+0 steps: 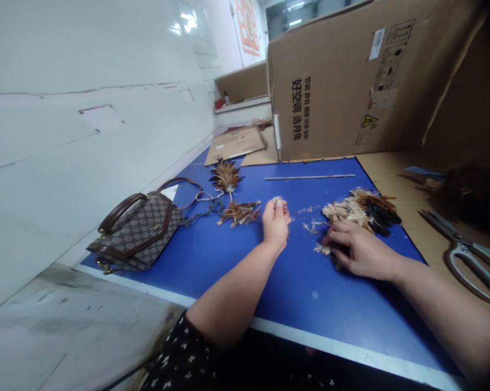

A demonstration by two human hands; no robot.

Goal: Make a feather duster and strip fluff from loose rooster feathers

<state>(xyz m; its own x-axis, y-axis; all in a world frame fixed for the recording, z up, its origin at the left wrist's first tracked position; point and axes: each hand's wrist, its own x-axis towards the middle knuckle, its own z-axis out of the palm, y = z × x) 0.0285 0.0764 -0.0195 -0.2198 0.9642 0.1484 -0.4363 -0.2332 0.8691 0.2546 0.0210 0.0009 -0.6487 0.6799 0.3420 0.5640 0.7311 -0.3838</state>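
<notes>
My left hand [276,224] is closed above the middle of the blue table, with a small pale tuft of feathers [277,200] showing at its fingertips. To the right, my right hand [356,250] bends its fingers down at the near edge of a feather pile [352,209] in cream, brown and black, pinching some feathers there; the fingertips are partly hidden. Loose feather scraps [310,227] lie between both hands. Left of my left hand are a bunch of brown feathers [240,213] and a feather duster head [226,176] on a short stem.
A thin rod [310,177] lies across the table's far side. Large scissors [464,250] rest on cardboard at the right. A patterned handbag [141,233] stands at the left by the wall. Behind rises a big cardboard box [334,81], with flat cardboard [234,144] beside it.
</notes>
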